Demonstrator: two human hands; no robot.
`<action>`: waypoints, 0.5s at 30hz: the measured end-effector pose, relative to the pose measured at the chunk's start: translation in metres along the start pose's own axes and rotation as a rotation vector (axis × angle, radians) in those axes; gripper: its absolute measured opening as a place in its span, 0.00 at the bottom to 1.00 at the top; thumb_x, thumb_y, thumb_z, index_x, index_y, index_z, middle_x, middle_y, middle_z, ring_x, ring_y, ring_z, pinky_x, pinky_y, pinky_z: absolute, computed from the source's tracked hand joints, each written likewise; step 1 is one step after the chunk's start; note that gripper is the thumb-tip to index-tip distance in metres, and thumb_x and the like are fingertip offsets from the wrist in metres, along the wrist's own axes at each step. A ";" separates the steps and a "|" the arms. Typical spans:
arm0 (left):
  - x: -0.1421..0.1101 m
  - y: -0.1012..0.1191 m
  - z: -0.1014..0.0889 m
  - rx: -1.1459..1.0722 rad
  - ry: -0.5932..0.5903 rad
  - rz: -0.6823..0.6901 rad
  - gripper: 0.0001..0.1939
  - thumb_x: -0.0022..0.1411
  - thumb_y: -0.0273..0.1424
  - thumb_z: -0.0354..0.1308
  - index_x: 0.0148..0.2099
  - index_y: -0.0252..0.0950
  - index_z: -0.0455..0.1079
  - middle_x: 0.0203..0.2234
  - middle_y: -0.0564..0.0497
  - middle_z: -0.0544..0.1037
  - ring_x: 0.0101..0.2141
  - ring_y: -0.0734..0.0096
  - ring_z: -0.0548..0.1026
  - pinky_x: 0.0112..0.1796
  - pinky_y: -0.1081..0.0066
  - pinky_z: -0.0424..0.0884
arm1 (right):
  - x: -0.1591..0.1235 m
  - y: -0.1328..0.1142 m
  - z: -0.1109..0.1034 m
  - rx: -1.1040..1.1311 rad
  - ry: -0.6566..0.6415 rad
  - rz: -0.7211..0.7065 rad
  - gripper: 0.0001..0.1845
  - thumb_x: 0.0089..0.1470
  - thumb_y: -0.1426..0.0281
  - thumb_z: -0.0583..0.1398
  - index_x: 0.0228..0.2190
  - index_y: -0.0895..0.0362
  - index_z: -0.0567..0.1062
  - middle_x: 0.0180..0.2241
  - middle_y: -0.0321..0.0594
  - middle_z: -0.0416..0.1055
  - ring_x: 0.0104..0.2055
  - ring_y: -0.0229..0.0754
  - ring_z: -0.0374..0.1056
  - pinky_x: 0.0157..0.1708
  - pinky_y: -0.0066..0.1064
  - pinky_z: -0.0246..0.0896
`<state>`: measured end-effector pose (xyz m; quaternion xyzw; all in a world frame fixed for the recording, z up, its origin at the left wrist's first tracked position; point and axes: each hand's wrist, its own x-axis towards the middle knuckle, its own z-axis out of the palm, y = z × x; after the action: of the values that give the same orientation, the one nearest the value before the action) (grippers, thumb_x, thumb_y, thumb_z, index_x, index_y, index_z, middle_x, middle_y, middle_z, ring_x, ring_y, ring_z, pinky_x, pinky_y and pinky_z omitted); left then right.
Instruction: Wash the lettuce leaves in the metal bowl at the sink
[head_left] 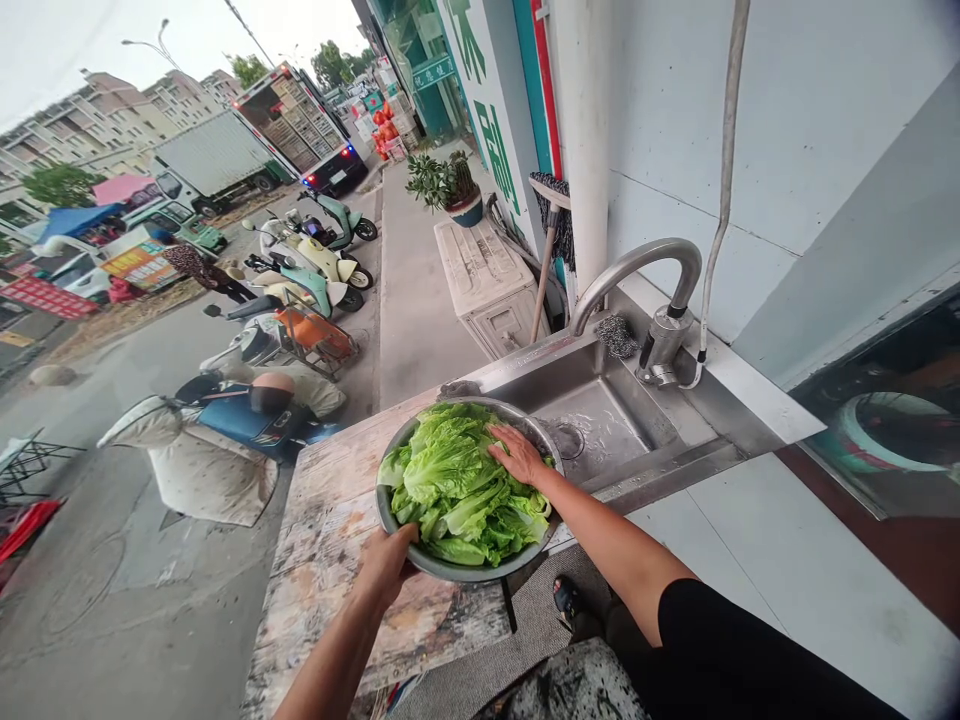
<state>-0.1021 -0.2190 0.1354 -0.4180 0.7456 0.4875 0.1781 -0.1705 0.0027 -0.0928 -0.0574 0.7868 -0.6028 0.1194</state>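
A round metal basin (480, 572) heaped with green lettuce leaves (457, 485) is tilted at the near edge of a steel sink (600, 420). My left hand (388, 562) is closed on the basin's near rim and holds it up. My right hand (516, 453) lies flat on top of the lettuce, fingers stretched out, pressing the leaves. The basin hangs partly over a worn wooden table (330, 540) and partly over the sink's corner.
A curved tap (637, 270) arches over the sink, with a steel scourer (616, 335) beside it and a hose (724, 150) on the wall. A mop (551, 235) and an air-conditioner unit (487, 280) stand behind. Scooters (315, 260) line the pavement to the left.
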 end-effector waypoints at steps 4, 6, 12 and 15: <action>-0.009 0.007 0.006 0.018 0.051 -0.023 0.20 0.45 0.20 0.61 0.40 0.39 0.61 0.21 0.59 0.65 0.18 0.72 0.68 0.24 0.71 0.73 | 0.001 0.003 0.001 -0.005 0.002 -0.013 0.45 0.74 0.41 0.50 0.78 0.54 0.61 0.79 0.41 0.50 0.82 0.59 0.41 0.81 0.57 0.40; -0.017 0.012 0.010 0.016 0.047 -0.017 0.19 0.46 0.19 0.59 0.40 0.38 0.61 0.20 0.59 0.65 0.18 0.72 0.67 0.24 0.71 0.72 | 0.002 0.006 0.003 -0.003 0.007 -0.023 0.46 0.73 0.39 0.49 0.78 0.54 0.61 0.79 0.41 0.51 0.82 0.59 0.42 0.81 0.57 0.40; -0.031 0.021 0.017 0.044 0.050 0.001 0.15 0.48 0.19 0.55 0.39 0.39 0.60 0.17 0.57 0.66 0.17 0.70 0.67 0.22 0.72 0.70 | 0.003 0.008 0.003 -0.002 0.011 -0.021 0.46 0.73 0.40 0.49 0.78 0.55 0.62 0.78 0.43 0.52 0.82 0.59 0.43 0.81 0.55 0.40; -0.027 0.018 0.015 0.040 0.041 0.006 0.15 0.48 0.20 0.55 0.39 0.39 0.60 0.17 0.58 0.66 0.17 0.70 0.67 0.22 0.72 0.71 | 0.002 0.007 0.002 -0.006 0.023 -0.037 0.45 0.74 0.42 0.50 0.77 0.56 0.63 0.78 0.43 0.53 0.82 0.58 0.44 0.81 0.53 0.40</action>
<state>-0.1032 -0.1908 0.1573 -0.4222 0.7598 0.4644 0.1696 -0.1720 0.0018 -0.1000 -0.0653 0.7887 -0.6032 0.0992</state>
